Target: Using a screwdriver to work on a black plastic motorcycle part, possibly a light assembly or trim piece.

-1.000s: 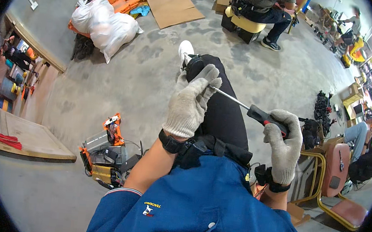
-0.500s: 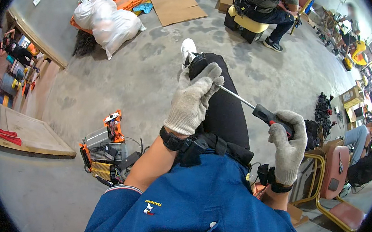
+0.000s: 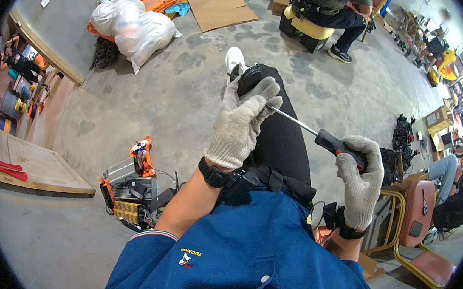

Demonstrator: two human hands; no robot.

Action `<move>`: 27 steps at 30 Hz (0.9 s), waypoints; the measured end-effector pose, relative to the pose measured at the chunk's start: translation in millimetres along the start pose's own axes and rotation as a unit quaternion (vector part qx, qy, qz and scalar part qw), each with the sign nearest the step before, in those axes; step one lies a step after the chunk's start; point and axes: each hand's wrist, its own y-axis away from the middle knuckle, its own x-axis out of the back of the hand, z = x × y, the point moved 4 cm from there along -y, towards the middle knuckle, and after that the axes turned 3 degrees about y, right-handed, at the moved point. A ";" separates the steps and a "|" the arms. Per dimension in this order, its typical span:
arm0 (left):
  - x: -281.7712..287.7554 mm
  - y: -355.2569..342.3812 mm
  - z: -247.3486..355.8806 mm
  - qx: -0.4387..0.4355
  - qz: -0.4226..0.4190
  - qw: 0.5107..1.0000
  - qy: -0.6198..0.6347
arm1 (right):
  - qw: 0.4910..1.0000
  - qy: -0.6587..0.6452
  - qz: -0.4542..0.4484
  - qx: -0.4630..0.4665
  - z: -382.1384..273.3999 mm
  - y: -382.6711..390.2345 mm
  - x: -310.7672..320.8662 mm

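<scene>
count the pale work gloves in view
2: one glove on the left hand, which holds a black part; another glove on the right hand, which holds a screwdriver. More could be hidden.

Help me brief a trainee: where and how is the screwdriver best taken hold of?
Probably by its thick black-and-red handle, coming from the person's right. That end slants down toward the right hand, which holds it; the thin metal shaft gives less to grip and runs up to the left hand.
</scene>
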 end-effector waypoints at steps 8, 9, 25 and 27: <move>-7.8 4.0 4.6 -0.013 0.007 0.998 -0.064 | 1.000 0.007 -0.021 0.019 -4.7 -0.3 -0.4; -8.7 4.5 5.2 -0.014 0.012 0.997 -0.079 | 0.999 0.012 -0.027 0.037 -6.2 -0.3 -0.7; 12.4 -7.6 -6.7 0.036 -0.046 0.988 0.142 | 0.998 0.011 -0.047 0.027 -4.1 -1.6 -2.6; 7.2 -6.3 -3.3 0.037 -0.003 0.992 0.123 | 0.998 0.004 -0.045 0.034 -2.4 -2.3 -1.6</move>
